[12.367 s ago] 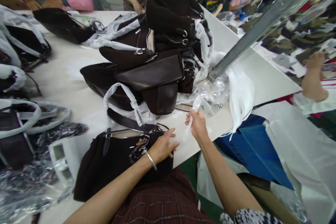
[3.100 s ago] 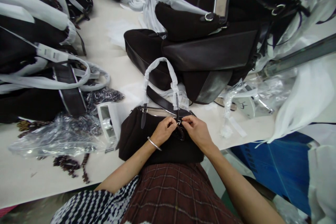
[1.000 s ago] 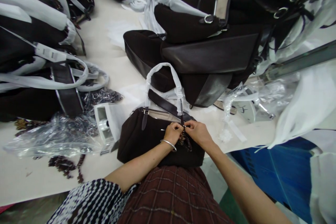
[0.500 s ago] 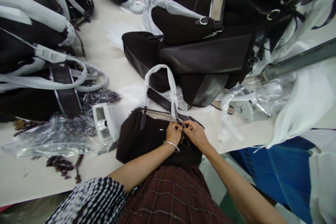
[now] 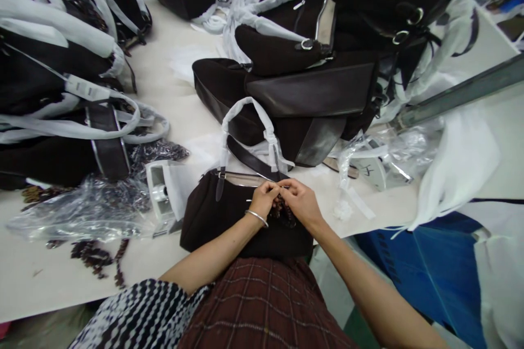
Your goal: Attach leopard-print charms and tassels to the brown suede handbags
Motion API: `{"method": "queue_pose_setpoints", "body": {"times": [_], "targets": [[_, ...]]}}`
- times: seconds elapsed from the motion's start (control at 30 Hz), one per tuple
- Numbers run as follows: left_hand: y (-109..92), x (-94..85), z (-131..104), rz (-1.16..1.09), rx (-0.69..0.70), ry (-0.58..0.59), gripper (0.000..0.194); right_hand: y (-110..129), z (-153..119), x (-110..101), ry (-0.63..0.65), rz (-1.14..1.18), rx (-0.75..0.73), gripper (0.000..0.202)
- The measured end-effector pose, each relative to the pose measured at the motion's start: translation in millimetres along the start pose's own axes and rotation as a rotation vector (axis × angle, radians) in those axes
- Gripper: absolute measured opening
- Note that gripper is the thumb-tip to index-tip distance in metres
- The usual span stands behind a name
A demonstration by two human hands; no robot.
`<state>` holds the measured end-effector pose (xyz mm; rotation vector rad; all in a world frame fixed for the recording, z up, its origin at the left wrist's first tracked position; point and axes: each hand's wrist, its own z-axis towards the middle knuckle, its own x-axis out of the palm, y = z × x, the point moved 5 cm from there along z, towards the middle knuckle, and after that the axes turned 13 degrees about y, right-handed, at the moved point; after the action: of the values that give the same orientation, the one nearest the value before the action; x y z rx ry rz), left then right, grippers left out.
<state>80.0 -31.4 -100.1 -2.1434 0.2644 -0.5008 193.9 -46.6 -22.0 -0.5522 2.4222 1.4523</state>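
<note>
A dark brown handbag (image 5: pixel 229 223) stands against my body at the table's front edge, its handle (image 5: pixel 245 103) wrapped in white paper. At the right base of that handle, my left hand (image 5: pixel 264 200) and my right hand (image 5: pixel 301 202) meet with pinched fingers. A brown beaded charm (image 5: pixel 282 210) hangs just below the fingertips, against the bag's front. Both hands seem to pinch its upper end, though the exact grip is hidden by the fingers. On my left wrist sits a silver bangle.
More dark bags (image 5: pixel 311 92) are piled behind, with another heap of bags (image 5: pixel 45 147) at left. A tape dispenser (image 5: pixel 158 191) stands left of the handbag. Loose beaded charms (image 5: pixel 92 259) and plastic wrap (image 5: pixel 82 218) lie nearby. White strips (image 5: pixel 454 169) hang over the right edge above a blue bag (image 5: pixel 421 272).
Both hands have shifted slightly up and left, with the fingertips closer together. The wrapped handle has leaned a little left. My view has tilted slightly.
</note>
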Motion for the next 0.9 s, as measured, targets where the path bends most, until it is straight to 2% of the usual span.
{"method": "queue_pose_setpoints", "body": {"times": [0.07, 0.17, 0.3, 0.47, 0.63, 0.9], "targets": [[1.3, -2.5, 3.4, 0.083, -0.018, 0.000, 0.011, -5.6, 3.9, -14.9, -0.060, -0.137, 0.008, 0.023], [7.2, -4.3, 5.2, 0.160, -0.014, -0.010, 0.011, -15.6, 9.9, -22.2, 0.004, -0.282, -0.024, 0.020], [9.2, -4.6, 5.0, 0.258, 0.022, 0.008, 0.011, -15.9, 14.3, -16.5, 0.044, -0.382, -0.106, 0.023], [1.6, -7.6, 4.7, 0.393, 0.097, 0.016, 0.012, -13.7, 23.8, -9.0, 0.114, -0.482, -0.001, 0.023], [-13.7, -7.2, 5.0, 0.724, 0.242, 0.035, 0.016, -12.1, 27.7, -7.4, 0.153, -0.508, 0.038, 0.024], [-28.9, -3.0, 4.5, 1.119, 0.141, 0.128, 0.020, -14.4, 30.8, -6.2, 0.151, -0.509, 0.065, 0.022]]}}
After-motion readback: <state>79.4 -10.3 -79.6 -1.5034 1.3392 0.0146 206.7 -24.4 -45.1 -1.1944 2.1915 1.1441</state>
